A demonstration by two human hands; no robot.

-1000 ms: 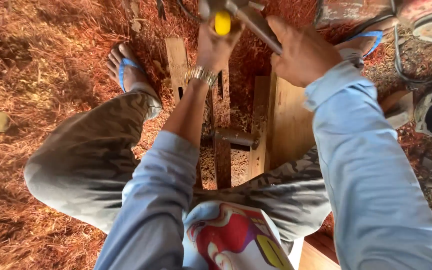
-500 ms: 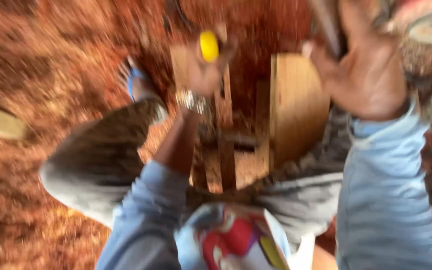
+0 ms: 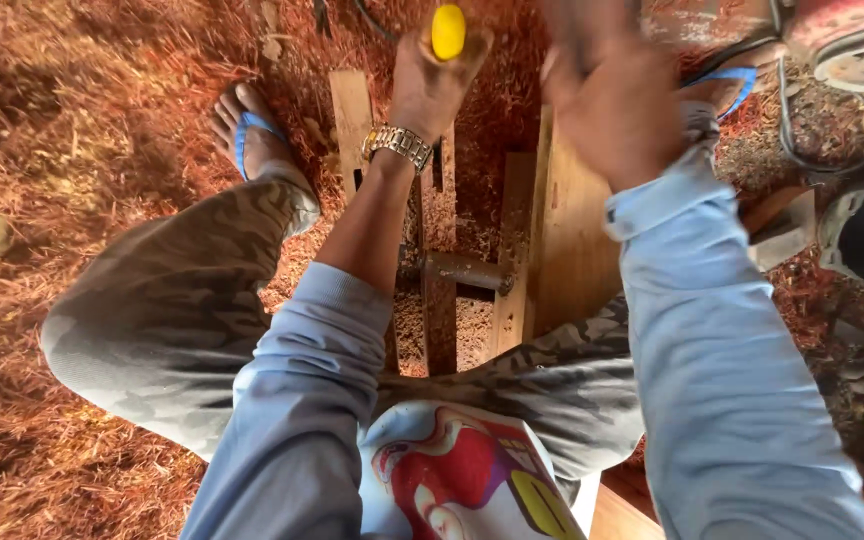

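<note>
Item: yellow-handled tool [image 3: 448,30], held in the left hand [image 3: 430,85], fingers closed round the grip. Located at the top edge of the view, above the wooden frame [image 3: 562,240]. Only the rounded yellow butt is shown; the long axis appears to run away from the camera, toward the floor, and the working end is hidden.

Change noted: half a second ago the view was heavily blurred; the left hand is now rendered sharp and is judged to be steadied over the work.

Right hand [image 3: 607,105]: raised beside the tool, motion-blurred; the dark bar seen in it a second earlier can no longer be made out, and its grasp cannot be told.

Surroundings: metal rod [image 3: 462,268] across the frame; red wood shavings [image 3: 82,150] on the floor; blue sandal [image 3: 247,135]; wristwatch [image 3: 398,146].
</note>
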